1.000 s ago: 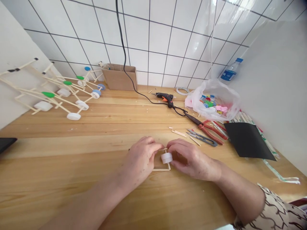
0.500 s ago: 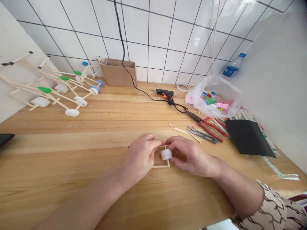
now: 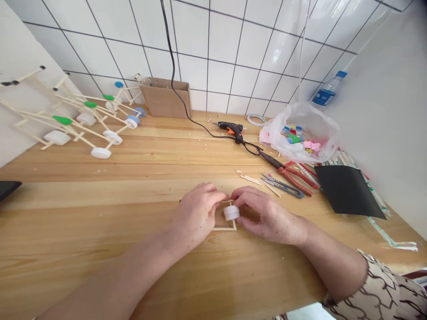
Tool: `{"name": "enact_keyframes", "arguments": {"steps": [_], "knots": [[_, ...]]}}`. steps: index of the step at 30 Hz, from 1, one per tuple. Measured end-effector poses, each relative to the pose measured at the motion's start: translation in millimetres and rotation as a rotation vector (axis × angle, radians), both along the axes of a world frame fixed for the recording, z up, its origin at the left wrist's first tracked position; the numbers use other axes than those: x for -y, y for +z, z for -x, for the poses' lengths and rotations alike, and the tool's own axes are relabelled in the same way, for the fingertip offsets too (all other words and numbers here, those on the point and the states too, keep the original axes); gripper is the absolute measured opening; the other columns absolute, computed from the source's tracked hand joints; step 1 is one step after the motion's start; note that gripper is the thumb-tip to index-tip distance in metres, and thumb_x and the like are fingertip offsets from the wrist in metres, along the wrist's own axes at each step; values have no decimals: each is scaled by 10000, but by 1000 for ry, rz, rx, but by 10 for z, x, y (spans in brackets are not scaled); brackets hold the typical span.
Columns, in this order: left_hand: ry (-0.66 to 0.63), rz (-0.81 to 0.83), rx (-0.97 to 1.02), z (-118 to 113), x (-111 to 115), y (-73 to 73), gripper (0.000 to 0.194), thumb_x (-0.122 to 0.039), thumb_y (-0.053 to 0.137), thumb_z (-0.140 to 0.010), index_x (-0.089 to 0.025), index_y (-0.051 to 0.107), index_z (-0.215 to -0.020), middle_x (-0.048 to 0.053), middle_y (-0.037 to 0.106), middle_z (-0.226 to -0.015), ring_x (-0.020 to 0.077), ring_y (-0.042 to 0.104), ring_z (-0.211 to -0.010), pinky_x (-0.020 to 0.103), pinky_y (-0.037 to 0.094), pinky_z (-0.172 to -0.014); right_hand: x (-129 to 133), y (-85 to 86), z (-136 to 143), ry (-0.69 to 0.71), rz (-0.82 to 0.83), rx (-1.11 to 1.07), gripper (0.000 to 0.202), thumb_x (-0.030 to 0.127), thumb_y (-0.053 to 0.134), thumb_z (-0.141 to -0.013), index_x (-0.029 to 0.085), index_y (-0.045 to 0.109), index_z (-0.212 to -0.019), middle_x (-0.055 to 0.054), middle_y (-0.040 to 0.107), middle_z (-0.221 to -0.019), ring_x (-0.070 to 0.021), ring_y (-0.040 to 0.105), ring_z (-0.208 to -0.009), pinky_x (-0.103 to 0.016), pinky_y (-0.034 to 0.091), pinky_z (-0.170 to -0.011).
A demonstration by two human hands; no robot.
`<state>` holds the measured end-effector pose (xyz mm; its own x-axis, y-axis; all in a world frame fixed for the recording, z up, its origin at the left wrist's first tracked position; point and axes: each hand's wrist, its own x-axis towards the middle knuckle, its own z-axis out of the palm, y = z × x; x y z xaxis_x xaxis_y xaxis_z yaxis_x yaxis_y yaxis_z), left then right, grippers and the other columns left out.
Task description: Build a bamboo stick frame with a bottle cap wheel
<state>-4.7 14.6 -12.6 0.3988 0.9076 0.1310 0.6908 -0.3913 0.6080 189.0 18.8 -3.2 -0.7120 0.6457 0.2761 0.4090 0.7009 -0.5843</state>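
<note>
A small frame of pale wooden sticks (image 3: 224, 229) lies on the wooden table, with a white round cap (image 3: 231, 213) on the stick at its right end. My left hand (image 3: 199, 211) is closed on the frame's far side and covers much of its left part. From the right, my right hand (image 3: 267, 215) pinches the frame's far right corner with thumb and fingers curled around the cap; whether it touches the cap is hard to tell. The two hands' fingertips nearly meet at that corner.
Stick models with caps (image 3: 101, 153) stand at the left. Behind are a cardboard box (image 3: 167, 98), a glue gun (image 3: 233, 129) with cord and a tape roll (image 3: 256, 120). To the right lie pliers (image 3: 293, 178), snips (image 3: 283, 186), a bag of caps (image 3: 283, 144) and black sheet (image 3: 350, 190).
The view has shifted slightly. Both hands keep almost the same hold around the stick frame.
</note>
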Motion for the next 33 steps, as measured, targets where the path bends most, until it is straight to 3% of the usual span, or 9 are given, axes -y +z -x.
{"name": "enact_keyframes", "arguments": {"steps": [17, 22, 25, 28, 33], "knots": [[-10, -75, 19, 11, -9, -70, 214, -71, 493, -845, -176, 661, -926, 37, 650, -858, 188, 607, -836, 328, 502, -748, -30, 30, -18, -7, 16, 33, 144, 71, 543, -773, 158, 561, -886, -105, 621, -941, -187, 598, -874, -345, 508, -801], [12, -311, 36, 4, 36, -22, 104, -141, 530, -839, -157, 624, -880, 62, 624, -894, 209, 568, -866, 355, 490, -765, -45, 19, -34, -21, -19, 26, 152, 65, 546, -763, 164, 556, -878, -96, 621, -926, -186, 595, -852, -336, 511, -768], [-117, -420, 95, -15, 105, 64, 113, -140, 531, -841, -161, 615, -768, 42, 607, -803, 176, 535, -757, 324, 473, -708, -59, 8, -46, -30, -30, 15, 145, 59, 556, -752, 159, 549, -857, -102, 621, -919, -189, 596, -839, -338, 510, -757], [-199, -367, 41, -29, 163, 116, 129, -150, 589, -809, -146, 615, -683, 42, 585, -728, 183, 510, -722, 330, 463, -667, -67, 9, -50, -39, -36, 6, 138, 66, 562, -750, 165, 537, -841, -101, 620, -917, -188, 594, -833, -336, 510, -746], [-242, -284, -121, -42, 192, 84, 125, -184, 684, -744, -149, 627, -638, 45, 585, -759, 218, 513, -779, 395, 463, -715, -60, 31, -41, -53, -13, 24, 127, 65, 544, -750, 160, 536, -835, -107, 623, -923, -190, 600, -826, -339, 507, -746]]}}
